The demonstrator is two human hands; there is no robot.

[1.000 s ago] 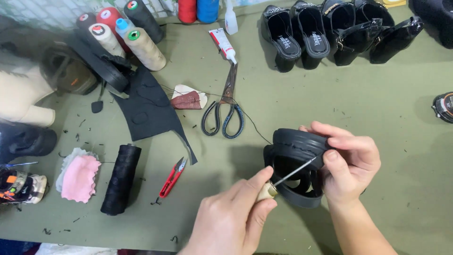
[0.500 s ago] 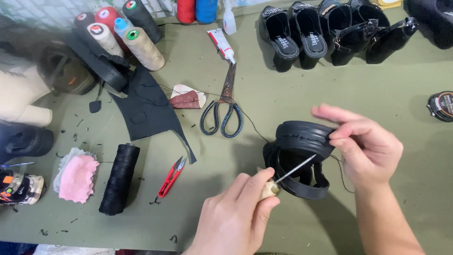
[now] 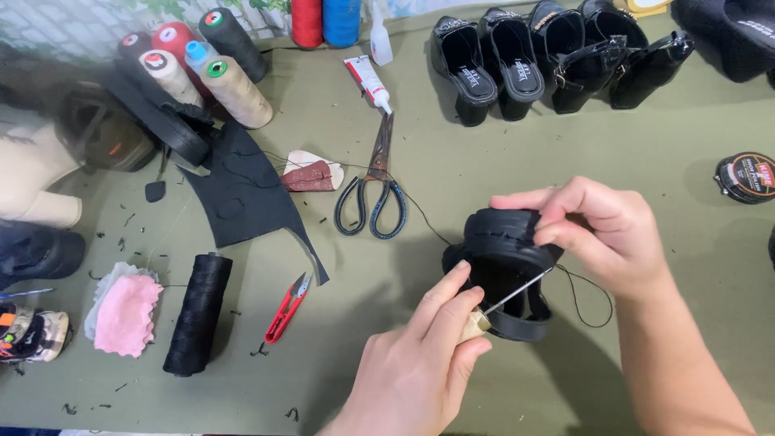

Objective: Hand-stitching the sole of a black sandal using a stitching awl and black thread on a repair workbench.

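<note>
Black shoe [image 3: 504, 270], olive table [image 3: 452, 186], red snips [image 3: 284, 311], pink cloth [image 3: 125, 315]

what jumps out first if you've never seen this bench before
Low and right of centre, two bare hands work a black shoe: the left hand drives a wooden-handled awl into it while the right hand pinches its upper edge, black thread trailing off. Next come the big scissors mid-table, the red thread snips beside a black thread spool, and a row of black shoes along the far edge.
</note>
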